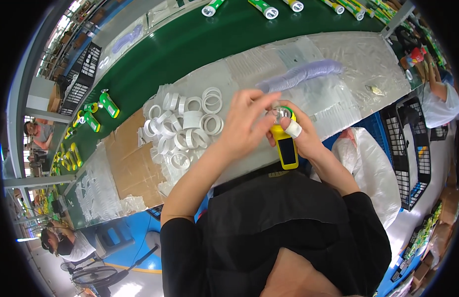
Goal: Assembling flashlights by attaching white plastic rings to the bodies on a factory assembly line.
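Observation:
My right hand, with white tape wrapped round its thumb, is closed round a yellow flashlight that has a dark panel on its side. The flashlight's head points away from me, and its handle end hangs over the table's near edge. At the head sits a clear round lens, with a bit of green beyond it. My left hand reaches over from the left, thumb and fingers round the lens; its fingertips are slightly blurred. A heap of white rings lies left of my left hand.
Beyond my hands lies a long stack of clear purplish discs on the plastic-covered tabletop. A green conveyor belt carries several flashlights. Black crates and a white sack stand to the right.

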The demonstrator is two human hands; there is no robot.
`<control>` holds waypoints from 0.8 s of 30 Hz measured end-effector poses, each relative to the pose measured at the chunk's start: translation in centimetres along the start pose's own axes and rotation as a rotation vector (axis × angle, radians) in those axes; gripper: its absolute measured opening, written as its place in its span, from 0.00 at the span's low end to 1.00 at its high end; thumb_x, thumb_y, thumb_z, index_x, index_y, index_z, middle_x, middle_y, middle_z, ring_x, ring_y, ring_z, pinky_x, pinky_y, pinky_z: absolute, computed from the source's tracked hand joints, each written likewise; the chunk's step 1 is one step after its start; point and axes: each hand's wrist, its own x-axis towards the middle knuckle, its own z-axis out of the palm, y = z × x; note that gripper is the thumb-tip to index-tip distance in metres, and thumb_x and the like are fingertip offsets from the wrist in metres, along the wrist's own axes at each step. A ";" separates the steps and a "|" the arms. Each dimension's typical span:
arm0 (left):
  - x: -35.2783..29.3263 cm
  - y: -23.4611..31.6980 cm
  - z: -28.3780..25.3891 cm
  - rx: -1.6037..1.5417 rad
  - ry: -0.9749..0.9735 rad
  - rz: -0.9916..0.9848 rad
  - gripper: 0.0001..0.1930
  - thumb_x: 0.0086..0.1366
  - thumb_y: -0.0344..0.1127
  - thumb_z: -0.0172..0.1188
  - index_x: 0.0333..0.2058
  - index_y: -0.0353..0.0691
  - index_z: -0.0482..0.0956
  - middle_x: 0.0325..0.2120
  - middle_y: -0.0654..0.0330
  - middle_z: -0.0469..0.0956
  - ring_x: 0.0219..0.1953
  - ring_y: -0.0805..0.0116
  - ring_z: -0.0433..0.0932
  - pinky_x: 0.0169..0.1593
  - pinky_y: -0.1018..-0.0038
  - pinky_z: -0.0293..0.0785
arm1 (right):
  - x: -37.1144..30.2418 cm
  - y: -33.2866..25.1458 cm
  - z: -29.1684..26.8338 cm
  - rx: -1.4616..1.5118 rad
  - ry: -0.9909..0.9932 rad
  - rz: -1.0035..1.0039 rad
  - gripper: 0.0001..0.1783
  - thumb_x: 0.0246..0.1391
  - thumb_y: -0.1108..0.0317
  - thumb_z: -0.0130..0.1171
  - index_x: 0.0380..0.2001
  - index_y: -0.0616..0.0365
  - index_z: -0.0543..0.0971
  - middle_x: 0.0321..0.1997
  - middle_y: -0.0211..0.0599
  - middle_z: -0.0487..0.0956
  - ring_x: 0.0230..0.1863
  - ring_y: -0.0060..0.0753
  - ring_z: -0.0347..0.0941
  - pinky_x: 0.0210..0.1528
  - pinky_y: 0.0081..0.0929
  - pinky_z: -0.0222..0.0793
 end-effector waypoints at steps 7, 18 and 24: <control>-3.2 0.0 -0.8 0.009 0.004 0.156 0.20 0.69 0.38 0.42 0.50 0.33 0.77 0.50 0.49 0.71 0.51 0.52 0.68 0.54 0.63 0.65 | 0.3 0.8 1.7 -0.122 -0.150 0.051 0.36 0.59 0.43 0.57 0.58 0.62 0.64 0.36 0.38 0.76 0.32 0.30 0.76 0.33 0.25 0.73; -1.5 -2.6 -2.9 0.090 0.313 -0.018 0.20 0.62 0.40 0.57 0.51 0.37 0.75 0.44 0.50 0.77 0.48 0.52 0.74 0.53 0.58 0.63 | 4.1 1.2 1.2 0.010 -0.157 -0.121 0.22 0.64 0.57 0.52 0.54 0.59 0.67 0.33 0.37 0.76 0.28 0.27 0.73 0.34 0.27 0.70; -0.5 -5.6 -7.1 0.875 -0.407 -0.321 0.30 0.53 0.51 0.68 0.52 0.44 0.75 0.42 0.49 0.78 0.44 0.51 0.77 0.46 0.59 0.71 | 7.0 0.4 2.2 -0.182 -0.052 -0.235 0.31 0.58 0.44 0.56 0.52 0.59 0.67 0.27 0.39 0.74 0.26 0.28 0.71 0.30 0.25 0.67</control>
